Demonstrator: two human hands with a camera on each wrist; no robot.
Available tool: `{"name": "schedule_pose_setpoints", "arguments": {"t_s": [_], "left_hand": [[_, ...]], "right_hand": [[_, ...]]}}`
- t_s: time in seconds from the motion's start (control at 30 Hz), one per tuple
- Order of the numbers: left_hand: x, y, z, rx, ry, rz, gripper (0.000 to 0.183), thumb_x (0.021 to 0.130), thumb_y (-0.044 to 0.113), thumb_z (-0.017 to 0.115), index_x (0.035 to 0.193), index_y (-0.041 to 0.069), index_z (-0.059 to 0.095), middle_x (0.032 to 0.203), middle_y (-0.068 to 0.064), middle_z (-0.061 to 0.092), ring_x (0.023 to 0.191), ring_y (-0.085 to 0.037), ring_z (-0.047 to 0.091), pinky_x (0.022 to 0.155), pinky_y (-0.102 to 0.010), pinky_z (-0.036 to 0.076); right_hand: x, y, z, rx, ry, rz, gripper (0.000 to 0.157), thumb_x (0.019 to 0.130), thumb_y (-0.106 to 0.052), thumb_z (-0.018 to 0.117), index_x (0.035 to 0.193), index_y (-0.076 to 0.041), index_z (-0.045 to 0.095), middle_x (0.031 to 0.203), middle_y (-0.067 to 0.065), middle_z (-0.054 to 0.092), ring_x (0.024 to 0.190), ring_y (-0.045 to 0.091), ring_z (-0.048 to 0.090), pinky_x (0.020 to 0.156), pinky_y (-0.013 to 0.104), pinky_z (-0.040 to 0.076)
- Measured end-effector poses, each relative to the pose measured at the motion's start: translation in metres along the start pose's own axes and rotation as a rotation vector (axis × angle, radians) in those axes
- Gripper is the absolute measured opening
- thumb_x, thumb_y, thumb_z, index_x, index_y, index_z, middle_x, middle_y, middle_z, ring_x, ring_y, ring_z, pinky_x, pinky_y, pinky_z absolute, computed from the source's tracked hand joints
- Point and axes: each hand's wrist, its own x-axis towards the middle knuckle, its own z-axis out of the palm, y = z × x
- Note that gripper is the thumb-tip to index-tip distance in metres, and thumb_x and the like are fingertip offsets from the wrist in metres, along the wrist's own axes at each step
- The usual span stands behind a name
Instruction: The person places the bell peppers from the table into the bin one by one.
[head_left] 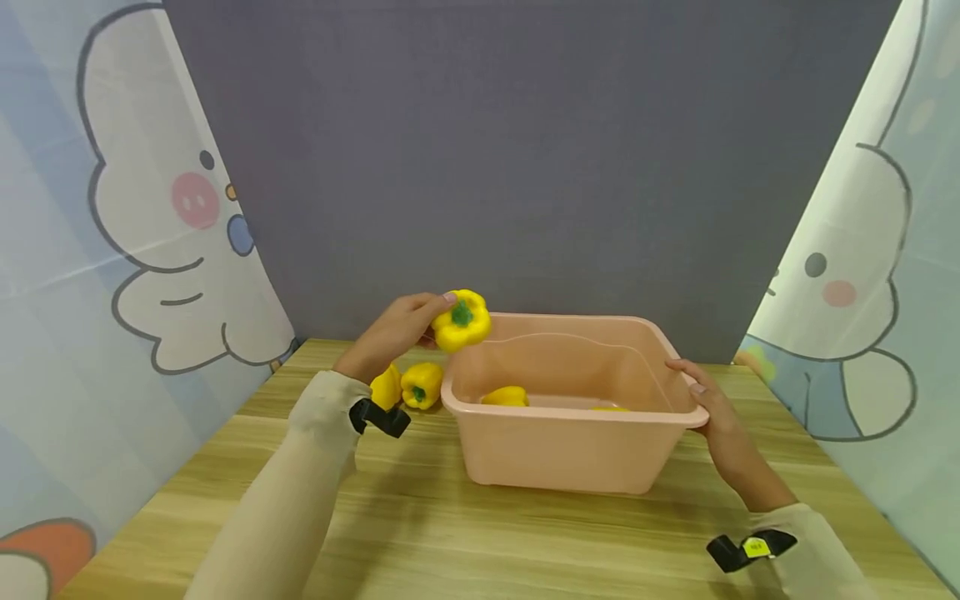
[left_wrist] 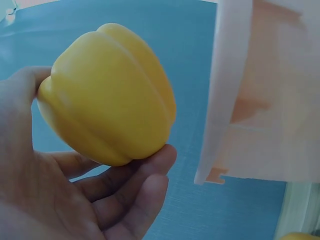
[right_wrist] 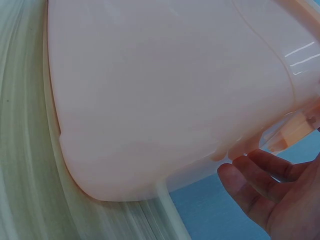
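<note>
The scene is evenly and brightly lit, with soft shadows cast on the counter (head_left: 480, 533). Edges are bent by wide-angle distortion in the head view. A bluish cast is seen in both wrist views, and white glare streaks the basin (right_wrist: 170, 100).

your left hand (head_left: 397, 329) holds a pepper (head_left: 461, 320) over the tub's (head_left: 570, 454) left rim, two peppers (head_left: 408, 387) left of it, another pepper (head_left: 506, 397) inside.

We are seeing the tub's (head_left: 570, 450) wall hiding most of two peppers (head_left: 506, 397) inside; our left sleeve (head_left: 330, 408) is covering part of another pepper (head_left: 387, 387).
</note>
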Motion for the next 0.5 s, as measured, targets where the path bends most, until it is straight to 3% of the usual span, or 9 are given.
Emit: {"name": "schedule_pose_setpoints", "arguments": {"t_s": [0.23,0.5], "left_hand": [[0.004,0.013,0.000,0.067,-0.050,-0.014,0.060,0.095,0.066,0.052,0.119,0.013,0.066,0.113,-0.010,0.062,0.098,-0.030,0.063,0.086,-0.040,0.054],[0.017,0.017,0.004,0.146,-0.122,-0.051,0.057,0.095,0.063,0.056,0.123,0.015,0.066,0.116,-0.006,0.063,0.101,-0.024,0.062,0.089,-0.039,0.053]], "right_hand": [[0.003,0.001,-0.001,0.008,0.002,-0.004,0.045,0.110,-0.029,0.023,0.150,-0.020,0.043,0.134,-0.008,0.047,0.101,0.008,0.059,0.075,0.026,0.051],[0.002,0.001,0.000,0.008,0.000,-0.003,0.045,0.110,-0.028,0.023,0.149,-0.021,0.044,0.135,-0.009,0.046,0.102,0.007,0.059,0.075,0.025,0.050]]}}
